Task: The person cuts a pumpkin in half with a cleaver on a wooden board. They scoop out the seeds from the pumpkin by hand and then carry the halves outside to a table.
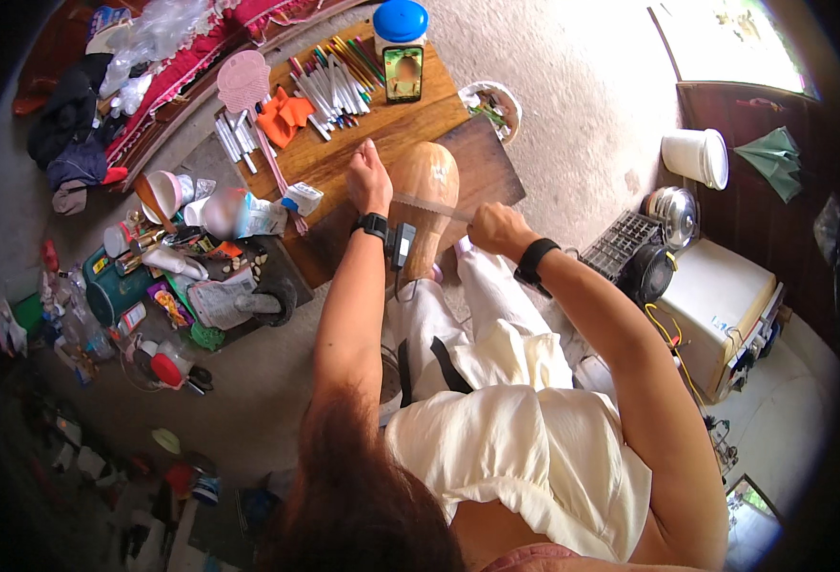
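A tan butternut squash (pixel 425 170) lies on the brown wooden table, with its round end away from me and its neck toward my legs. Across it runs a long, thin blade (pixel 426 205), pale and smeared, its far end toward my left wrist. My right hand (pixel 499 230) is closed at the blade's right end, where a handle would be hidden in the fist. Just left of the squash, my left hand (pixel 369 178) points away from me with its fingers mostly stretched. Whether it touches the squash I cannot tell.
A phone (pixel 404 74) stands against a blue-lidded jar (pixel 401 21) at the table's far side. Several markers (pixel 334 88), an orange cloth (pixel 284 117) and a pink fly swatter (pixel 245 81) lie left. A wastebasket (pixel 492 110) stands beyond the table; a white bucket (pixel 694 158) lies right.
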### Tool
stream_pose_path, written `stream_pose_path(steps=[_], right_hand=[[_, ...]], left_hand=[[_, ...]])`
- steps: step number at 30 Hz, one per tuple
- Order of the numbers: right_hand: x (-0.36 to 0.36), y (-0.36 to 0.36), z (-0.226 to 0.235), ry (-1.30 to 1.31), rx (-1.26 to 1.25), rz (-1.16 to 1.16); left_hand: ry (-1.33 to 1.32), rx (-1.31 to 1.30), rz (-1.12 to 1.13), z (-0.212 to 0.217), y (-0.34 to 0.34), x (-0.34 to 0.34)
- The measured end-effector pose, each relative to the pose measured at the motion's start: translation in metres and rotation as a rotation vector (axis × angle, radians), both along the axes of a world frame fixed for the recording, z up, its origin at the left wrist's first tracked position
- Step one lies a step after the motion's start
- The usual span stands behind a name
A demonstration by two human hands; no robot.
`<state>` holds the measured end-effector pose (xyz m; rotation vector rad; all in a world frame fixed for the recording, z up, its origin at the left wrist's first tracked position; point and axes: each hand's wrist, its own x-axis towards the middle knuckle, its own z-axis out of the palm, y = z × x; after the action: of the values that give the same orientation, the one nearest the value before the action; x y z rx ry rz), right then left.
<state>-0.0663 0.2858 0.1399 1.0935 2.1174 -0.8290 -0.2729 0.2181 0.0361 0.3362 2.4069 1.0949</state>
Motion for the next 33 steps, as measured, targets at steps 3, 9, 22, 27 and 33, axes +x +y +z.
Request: stream_pose_path(steps=[3, 9, 22, 27, 33], right_hand=[[0.0, 0.004, -0.007, -0.042, -0.045, 0.024], [-0.001, 0.017, -0.011, -0.059, -0.108, 0.077], [0.011, 0.029, -0.025, -0.052, -0.185, 0.082], [0.012, 0.037, -0.037, -0.016, -0.199, 0.09], [0.041, 0.018, -0.087, 0.122, -0.102, 0.238]], left_hand=[[0.04, 0.0, -0.015, -0.002, -0.005, 0.001], [0.036, -0.075, 0.078, 0.001, -0.004, 0.006], [0.049, -0.189, 0.059, 0.016, -0.001, 0.016], [0.056, -0.185, 0.074, 0.01, 0.006, 0.011], [0.008, -0.312, -0.003, 0.009, 0.007, 0.016]])
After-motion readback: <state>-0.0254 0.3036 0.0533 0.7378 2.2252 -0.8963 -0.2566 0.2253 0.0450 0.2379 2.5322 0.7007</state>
